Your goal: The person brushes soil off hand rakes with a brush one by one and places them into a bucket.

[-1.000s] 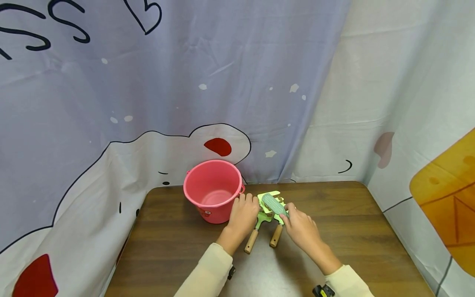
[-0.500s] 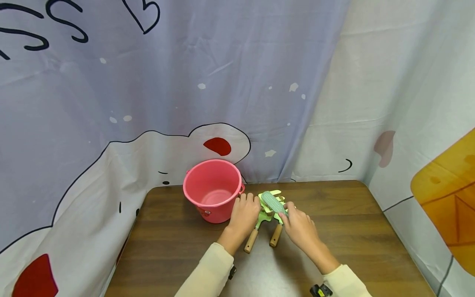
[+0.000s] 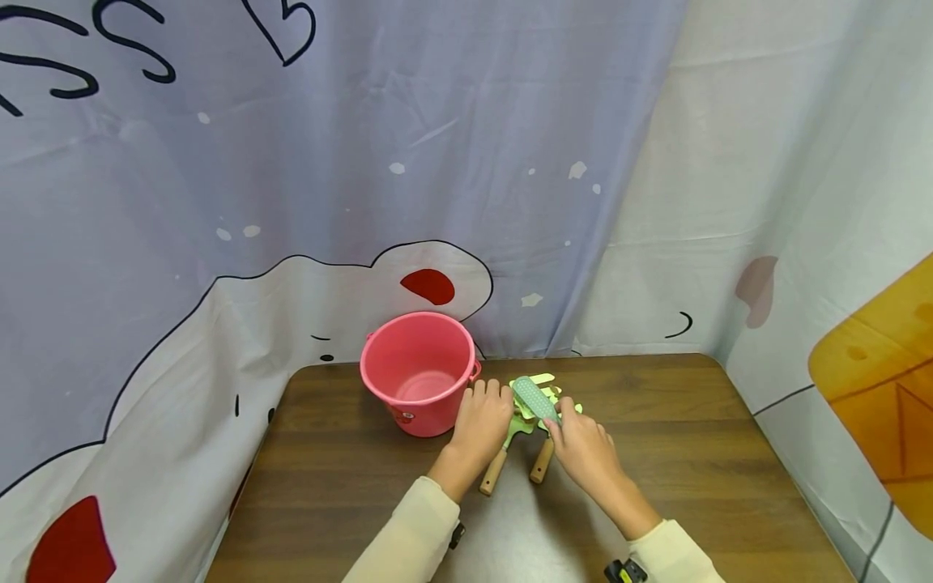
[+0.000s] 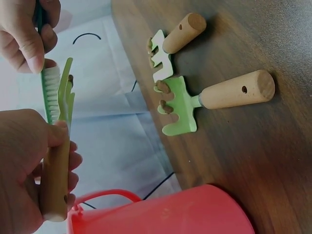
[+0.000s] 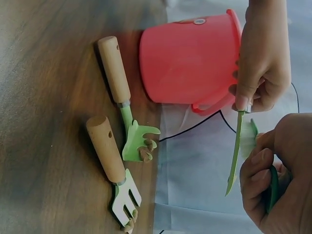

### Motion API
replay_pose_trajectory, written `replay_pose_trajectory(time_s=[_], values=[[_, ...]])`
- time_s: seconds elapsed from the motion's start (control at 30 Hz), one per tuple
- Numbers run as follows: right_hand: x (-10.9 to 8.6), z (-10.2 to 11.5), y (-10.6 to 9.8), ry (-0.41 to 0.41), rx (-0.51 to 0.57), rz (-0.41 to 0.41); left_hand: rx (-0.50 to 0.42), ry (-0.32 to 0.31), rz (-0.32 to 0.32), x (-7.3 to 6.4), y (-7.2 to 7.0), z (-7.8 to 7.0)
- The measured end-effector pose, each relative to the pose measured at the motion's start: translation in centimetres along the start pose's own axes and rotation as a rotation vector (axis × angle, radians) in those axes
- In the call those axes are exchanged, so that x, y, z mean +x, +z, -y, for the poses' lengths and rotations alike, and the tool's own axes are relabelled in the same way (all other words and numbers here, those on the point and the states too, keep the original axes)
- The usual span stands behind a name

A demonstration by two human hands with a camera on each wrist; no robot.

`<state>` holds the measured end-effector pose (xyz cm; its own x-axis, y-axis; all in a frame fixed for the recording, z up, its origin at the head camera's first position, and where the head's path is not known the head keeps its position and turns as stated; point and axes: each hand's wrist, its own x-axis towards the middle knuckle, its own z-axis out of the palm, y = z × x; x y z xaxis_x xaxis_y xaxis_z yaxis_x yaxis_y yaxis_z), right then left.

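Note:
My left hand [image 3: 481, 417] grips the wooden handle of a small garden fork [image 4: 54, 180], whose green head points upward in the left wrist view. A brown clump clings among its tines. My right hand [image 3: 586, 453] holds a mint-green brush [image 3: 534, 397], its white bristles [image 4: 51, 90] turned against the fork's head. Below them on the table lie a green hand rake [image 4: 180, 107] and a second, paler fork [image 4: 163, 58], both with wooden handles and brown clumps on their tines. In the head view, the brush partly hides the held fork's head.
A pink bucket [image 3: 430, 417] with a side-hanging handle stands left of my hands, near the table's back edge. The wooden table [image 3: 350, 486] meets a printed curtain [image 3: 350, 162] behind it.
My right hand and the brush have shifted slightly left along the fork's head. My left hand keeps its hold nearly still; the bucket and the tools on the table have not moved.

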<state>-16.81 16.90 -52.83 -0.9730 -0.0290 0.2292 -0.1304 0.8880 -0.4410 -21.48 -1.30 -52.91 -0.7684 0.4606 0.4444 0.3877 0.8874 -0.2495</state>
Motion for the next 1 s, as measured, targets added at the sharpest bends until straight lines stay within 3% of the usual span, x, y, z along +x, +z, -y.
replay_pose_trajectory(time_s=[1.0], values=[[-0.2,-0.62,0.75,-0.018,-0.016,-0.056,0.009,0.0,0.015,-0.5,0.29,0.25]])
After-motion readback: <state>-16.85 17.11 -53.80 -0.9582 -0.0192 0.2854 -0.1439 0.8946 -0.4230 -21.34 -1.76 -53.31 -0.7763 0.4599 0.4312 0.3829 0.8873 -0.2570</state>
